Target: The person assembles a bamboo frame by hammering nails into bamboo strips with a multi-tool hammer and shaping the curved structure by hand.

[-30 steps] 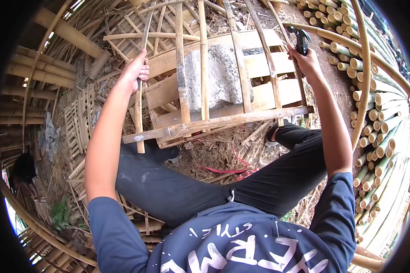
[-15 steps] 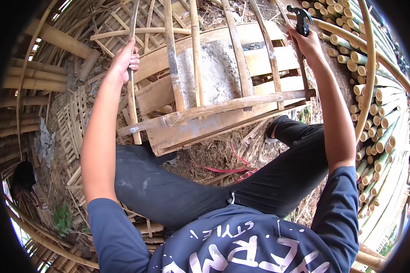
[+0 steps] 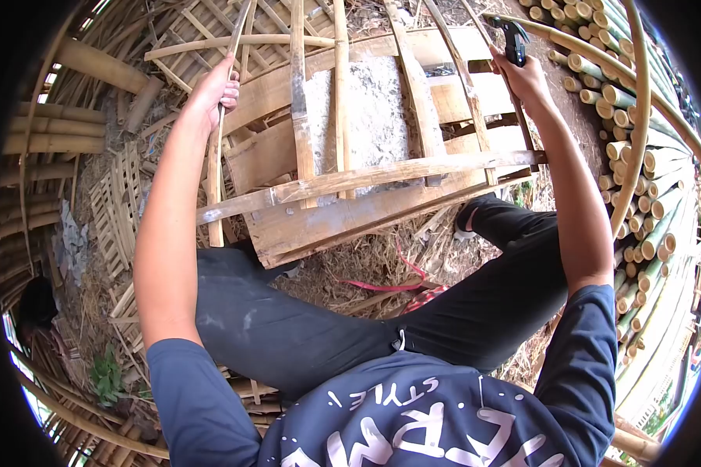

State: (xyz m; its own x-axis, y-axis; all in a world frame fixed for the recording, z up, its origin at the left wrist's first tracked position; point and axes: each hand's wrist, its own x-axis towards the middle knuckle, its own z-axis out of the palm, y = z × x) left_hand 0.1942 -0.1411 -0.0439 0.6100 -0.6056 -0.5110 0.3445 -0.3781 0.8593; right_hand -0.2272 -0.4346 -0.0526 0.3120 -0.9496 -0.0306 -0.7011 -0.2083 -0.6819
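Note:
My left hand (image 3: 213, 93) is wrapped round the outer left slat (image 3: 216, 187) of a bamboo frame, with its fingers closed. At the frame's far right, my right hand (image 3: 528, 80) grips a black hammer (image 3: 514, 45), head upward, and is also against the outer right slat (image 3: 514, 105). Several long slats run away from me, joined near my knees by a bamboo crosspiece (image 3: 374, 177). Another curved strip (image 3: 249, 40) lies across the left slats. Beneath the frame, a rough grey slab (image 3: 375, 117) shows among wooden boards (image 3: 319, 227).
Cut bamboo poles (image 3: 646, 183) are stacked at the right, with a bent pole (image 3: 639, 124) in front of them. Woven bamboo lattice (image 3: 115, 210) lies at the left. A red strap (image 3: 382, 286) rests on the straw-littered ground between my legs.
The frame has shifted slightly, its crosspiece sitting a little higher on the right. The slats have moved slightly over the slab. Both hands keep their grip.

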